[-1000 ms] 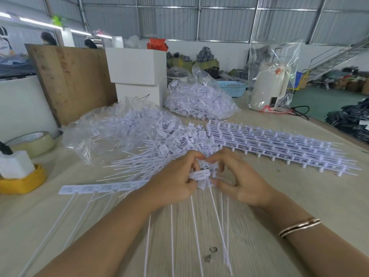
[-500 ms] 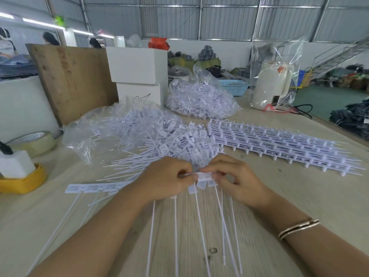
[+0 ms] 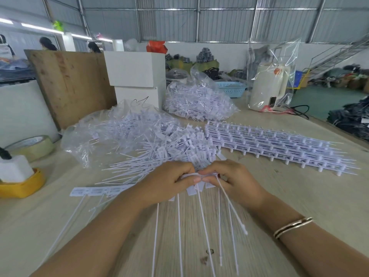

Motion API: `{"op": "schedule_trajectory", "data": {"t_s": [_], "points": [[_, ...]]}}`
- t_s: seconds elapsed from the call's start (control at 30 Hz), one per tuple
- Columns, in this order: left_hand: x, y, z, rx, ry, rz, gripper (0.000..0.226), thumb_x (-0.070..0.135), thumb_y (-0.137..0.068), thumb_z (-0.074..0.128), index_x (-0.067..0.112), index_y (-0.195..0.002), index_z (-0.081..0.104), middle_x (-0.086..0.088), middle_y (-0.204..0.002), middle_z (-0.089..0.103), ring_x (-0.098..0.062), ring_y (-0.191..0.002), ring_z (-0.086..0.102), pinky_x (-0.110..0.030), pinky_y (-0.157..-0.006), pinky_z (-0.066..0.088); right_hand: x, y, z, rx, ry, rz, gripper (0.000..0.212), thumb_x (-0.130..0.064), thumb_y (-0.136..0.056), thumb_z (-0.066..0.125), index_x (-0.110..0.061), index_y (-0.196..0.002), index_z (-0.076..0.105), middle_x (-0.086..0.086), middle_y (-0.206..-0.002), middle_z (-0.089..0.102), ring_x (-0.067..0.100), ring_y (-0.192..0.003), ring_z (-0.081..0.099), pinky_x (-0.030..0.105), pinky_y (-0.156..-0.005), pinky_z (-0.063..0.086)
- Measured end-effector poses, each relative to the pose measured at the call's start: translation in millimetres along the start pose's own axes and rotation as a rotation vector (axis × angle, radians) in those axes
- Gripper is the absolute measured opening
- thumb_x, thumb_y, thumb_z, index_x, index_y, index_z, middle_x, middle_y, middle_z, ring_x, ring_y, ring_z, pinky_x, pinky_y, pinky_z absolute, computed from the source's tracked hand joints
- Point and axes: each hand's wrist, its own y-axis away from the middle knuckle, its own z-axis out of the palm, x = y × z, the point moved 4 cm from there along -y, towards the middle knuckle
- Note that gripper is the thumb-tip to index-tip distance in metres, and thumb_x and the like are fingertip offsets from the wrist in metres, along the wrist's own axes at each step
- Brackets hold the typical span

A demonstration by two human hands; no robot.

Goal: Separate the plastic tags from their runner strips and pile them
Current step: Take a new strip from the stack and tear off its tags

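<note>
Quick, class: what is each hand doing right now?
Left hand: pinching the strip of tags.
Right hand: pinching the same strip from its other side.

A white plastic strip of flat tags (image 3: pixel 196 187) with long thin tails is hanging near the tabletop's front edge; loose white tags (image 3: pixel 175 148) are lying heaped mid-table.

table (image 3: pixel 299 196) | tag pile (image 3: pixel 169 152) | runner strips (image 3: pixel 279 146) | tape roll (image 3: pixel 30 145)
</note>
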Motion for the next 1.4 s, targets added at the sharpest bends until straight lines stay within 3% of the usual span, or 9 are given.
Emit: {"op": "schedule_trajectory", "data": {"t_s": [0.43, 0.57, 0.7, 0.8, 0.87, 1.0, 1.1, 1.2, 1.4], "points": [[5.1, 0.9, -0.4, -0.013, -0.026, 0.039, 0.026, 0.036, -0.091, 0.057, 0.013, -0.079, 0.055, 0.011, -0.065, 0.042, -0.003, -0.06, 0.042, -0.019, -0.057, 0.032, 6.1, -0.3, -2.5, -0.054, -0.219, 0.112, 0.023, -0.028, -0.086, 0.057, -0.016, -0.094, 0.074, 0.002, -0.085, 0.072, 0.014, -0.078, 0.067, 0.029, -0.072, 0.052], [8.7, 1.9, -0.6, -0.013, 0.054, 0.031, 0.024, 0.031, -0.091, 0.06, 0.014, -0.075, 0.054, 0.012, -0.059, 0.042, -0.003, -0.055, 0.04, -0.019, -0.054, 0.031, 3.0, -0.3, -6.1, -0.055, -0.309, 0.121, 0.014, -0.028, -0.083, 0.058, -0.032, -0.088, 0.07, -0.016, -0.077, 0.068, 0.004, -0.071, 0.064, 0.014, -0.068, 0.048], [9.6, 4.7, -1.0, -0.043, 0.086, 0.038, 0.028, 0.028, -0.091, 0.061, 0.028, -0.066, 0.047, 0.014, -0.058, 0.043, -0.003, -0.053, 0.039, -0.017, -0.053, 0.029, 3.7, -0.6, -18.4, 0.015, -0.403, 0.168, 0.023, -0.021, -0.082, 0.057, -0.038, -0.077, 0.072, -0.008, -0.068, 0.067, 0.007, -0.063, 0.06, 0.016, -0.064, 0.047], [3.1, 7.5, -6.4, -0.033, 0.12, 0.007, 0.027, 0.03, -0.093, 0.057, 0.014, -0.072, 0.051, 0.008, -0.059, 0.04, -0.005, -0.051, 0.034, -0.017, -0.053, 0.027, 17.7, 8.4, -45.6, 0.122, -0.286, 0.19, 0.047, -0.008, -0.085, 0.058, -0.049, -0.065, 0.069, -0.013, -0.073, 0.07, 0.001, -0.059, 0.056, 0.008, -0.058, 0.04], [-0.2, 7.1, -7.5, -0.036, 0.117, -0.024, 0.025, 0.035, -0.094, 0.052, 0.024, -0.072, 0.051, 0.003, -0.06, 0.039, -0.006, -0.052, 0.033, -0.024, -0.055, 0.029, 23.0, 11.5, -45.7, 0.053, -0.136, 0.178, 0.04, 0.0, -0.086, 0.059, -0.038, -0.086, 0.073, -0.017, -0.073, 0.066, -0.007, -0.065, 0.054, 0.005, -0.062, 0.036], [-4.0, 6.2, -6.9, -0.069, 0.093, -0.076, 0.026, 0.022, -0.092, 0.049, 0.033, -0.069, 0.045, 0.005, -0.061, 0.043, -0.023, -0.058, 0.044, -0.031, -0.059, 0.034, 25.8, 4.1, -20.2, -0.117, 0.095, 0.101, 0.027, -0.008, -0.086, 0.062, -0.014, -0.112, 0.068, -0.009, -0.082, 0.051, 0.004, -0.073, 0.05, 0.014, -0.067, 0.038], [-8.0, 6.0, -9.0, -0.078, 0.078, -0.105, 0.032, 0.016, -0.094, 0.052, 0.036, -0.068, 0.047, 0.005, -0.063, 0.045, -0.016, -0.058, 0.043, -0.031, -0.061, 0.034, 26.5, 2.9, -10.7, -0.225, 0.185, 0.004, 0.039, 0.006, -0.082, 0.062, -0.012, -0.117, 0.065, 0.004, -0.089, 0.052, 0.022, -0.076, 0.053, 0.038, -0.068, 0.046], [-8.4, 5.2, -6.9, -0.099, 0.044, -0.115, 0.026, 0.016, -0.093, 0.051, 0.031, -0.072, 0.048, 0.007, -0.065, 0.045, -0.011, -0.059, 0.04, -0.032, -0.061, 0.033, 33.1, 7.3, -11.9, -0.274, 0.23, 0.012, 0.06, 0.017, -0.074, 0.049, -0.018, -0.121, 0.064, -0.006, -0.092, 0.045, 0.012, -0.084, 0.046, 0.041, -0.073, 0.044], [-4.0, 6.6, -5.4, -0.103, 0.053, -0.146, 0.029, 0.011, -0.093, 0.044, 0.04, -0.097, 0.043, 0.016, -0.092, 0.053, -0.012, -0.07, 0.049, -0.025, -0.063, 0.038, 16.5, 2.9, -24.7, -0.059, 0.237, -0.048, 0.05, 0.009, -0.07, 0.044, -0.012, -0.106, 0.072, 0.007, -0.097, 0.06, 0.021, -0.083, 0.058, 0.041, -0.07, 0.05]]}}
